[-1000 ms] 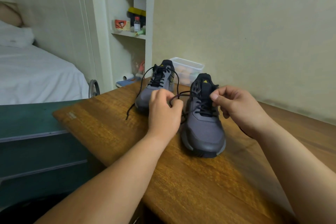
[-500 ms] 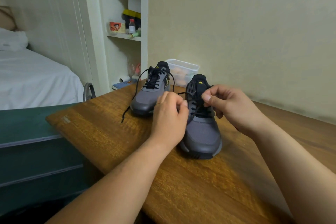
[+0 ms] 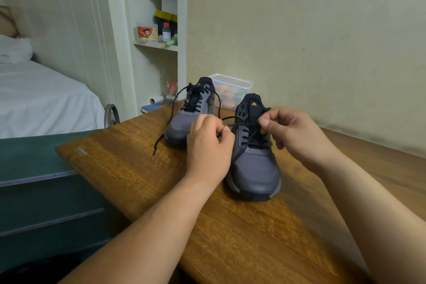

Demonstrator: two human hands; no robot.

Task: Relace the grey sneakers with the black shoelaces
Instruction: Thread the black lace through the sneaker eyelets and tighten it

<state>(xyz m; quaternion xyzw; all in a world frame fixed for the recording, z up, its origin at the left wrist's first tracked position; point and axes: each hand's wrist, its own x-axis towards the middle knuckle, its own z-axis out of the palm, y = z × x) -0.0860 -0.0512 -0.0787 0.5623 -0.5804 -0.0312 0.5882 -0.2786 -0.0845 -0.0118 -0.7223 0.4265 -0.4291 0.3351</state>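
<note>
Two grey sneakers stand on the wooden table point(image 3: 230, 237), toes toward me. The nearer sneaker point(image 3: 255, 168) has a black shoelace point(image 3: 251, 139) threaded through its eyelets. My left hand point(image 3: 207, 145) pinches one end of that lace at the shoe's left side. My right hand point(image 3: 292, 131) pinches the other end near the tongue. The lace runs taut between both hands. The farther sneaker point(image 3: 184, 120) sits to the left, laced, with its loose black lace point(image 3: 161, 138) looping out and trailing onto the table.
A clear plastic container point(image 3: 232, 90) stands behind the sneakers against the wall. The table's left edge borders a green cabinet point(image 3: 34, 168). A bed with white sheets point(image 3: 41, 99) and a shelf niche with small items point(image 3: 159, 32) lie beyond, to the left.
My hands stay at the nearer sneaker's top; the right one has lifted slightly and the lace is now stretched taut between them. My view has shifted a little.
</note>
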